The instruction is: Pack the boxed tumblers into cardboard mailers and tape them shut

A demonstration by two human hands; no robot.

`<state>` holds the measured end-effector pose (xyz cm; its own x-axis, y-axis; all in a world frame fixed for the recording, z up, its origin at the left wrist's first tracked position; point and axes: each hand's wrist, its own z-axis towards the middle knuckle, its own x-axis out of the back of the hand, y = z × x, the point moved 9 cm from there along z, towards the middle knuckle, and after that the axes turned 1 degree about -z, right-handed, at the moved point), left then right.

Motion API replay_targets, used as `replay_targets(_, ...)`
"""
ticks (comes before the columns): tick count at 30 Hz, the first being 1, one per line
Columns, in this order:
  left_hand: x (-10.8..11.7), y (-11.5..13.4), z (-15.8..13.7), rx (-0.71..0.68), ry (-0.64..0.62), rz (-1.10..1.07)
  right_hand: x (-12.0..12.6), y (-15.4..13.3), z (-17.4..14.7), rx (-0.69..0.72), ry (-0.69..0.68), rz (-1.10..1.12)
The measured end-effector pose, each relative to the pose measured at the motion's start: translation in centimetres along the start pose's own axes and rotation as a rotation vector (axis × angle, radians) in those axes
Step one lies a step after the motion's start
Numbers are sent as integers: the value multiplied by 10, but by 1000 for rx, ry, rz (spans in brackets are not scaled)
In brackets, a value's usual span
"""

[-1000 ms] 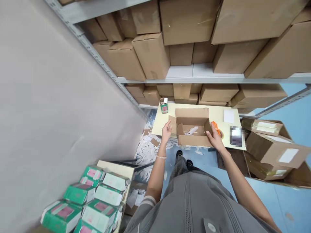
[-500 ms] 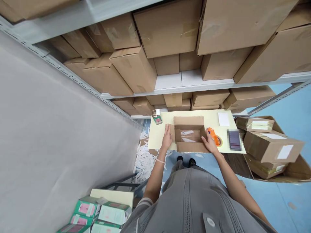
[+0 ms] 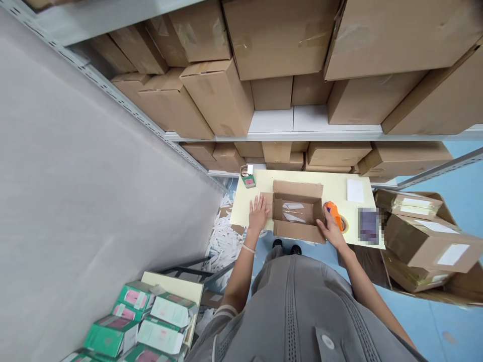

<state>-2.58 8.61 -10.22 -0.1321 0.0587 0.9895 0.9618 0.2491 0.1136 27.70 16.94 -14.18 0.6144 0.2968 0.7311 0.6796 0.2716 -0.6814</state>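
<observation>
An open cardboard box point(image 3: 298, 232) lies on the pale yellow table, its flaps folded outward and white paper pieces visible inside. My left hand point(image 3: 258, 215) rests flat with fingers spread, on or beside the box's left flap. At the opposite end, my right hand point(image 3: 332, 232) holds the box's right wall, thumb over the rim and fingers outside. Those fingers come close to an orange tape dispenser point(image 3: 332, 212); whether they touch it is unclear. A roll of tape point(image 3: 343, 224) sits by the dispenser.
On the table point(image 3: 241, 208) are a small green box point(image 3: 248, 180), white paper point(image 3: 355, 191) and a blurred dark object point(image 3: 369, 226). Shelves of cartons rise behind. Cartons point(image 3: 426, 241) crowd the right, green packages point(image 3: 162, 317) the lower left, and paper shreds point(image 3: 222, 246) the floor.
My left hand has gone from upright at the left flap to palm down with spread fingers. My right hand stays at the box's right end. The view has shifted slightly.
</observation>
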Motion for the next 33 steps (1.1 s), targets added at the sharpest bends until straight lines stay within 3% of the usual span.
replay_targets(8, -11, 17, -15, -38, -38, -12, -9, -14, -29, 97, -70, -116)
replay_targets(14, -17, 28, -20, -76, -70, 12, -12, -17, -25, 103, -72, -176)
replay_targets(26, -22, 27, -17, -70, -93, -48, -14, -21, -19, 85, -64, -238)
replay_targets(29, -13, 17, -7, -49, -105, -112, -13, -23, -17, 70, -75, -231)
replay_targets(33, 18, -25, 34, 119, -68, -226, -13, -24, -16, 67, -81, -207)
